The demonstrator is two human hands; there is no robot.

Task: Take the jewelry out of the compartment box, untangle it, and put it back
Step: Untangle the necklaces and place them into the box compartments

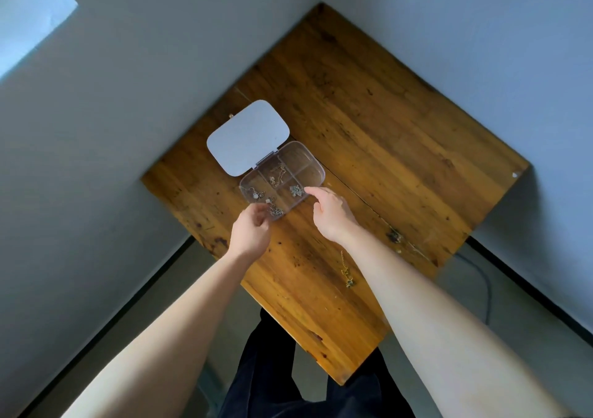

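Observation:
A clear compartment box lies open on the wooden table, its white lid folded back to the left. Several small chains and pendants lie in its compartments: a silver pendant piece, a gold chain, an earring-like piece and a silver chain. My left hand is at the box's near corner, fingers pinched beside the silver chain. My right hand hovers at the box's near edge, index finger stretched toward the silver pendant piece. A gold chain with a charm lies apart on the table, next to my right forearm.
The table stands in a corner between two grey walls. Its near edges drop off to the floor on both sides. My dark trousers show below the table's near corner. A cable runs along the floor at the right.

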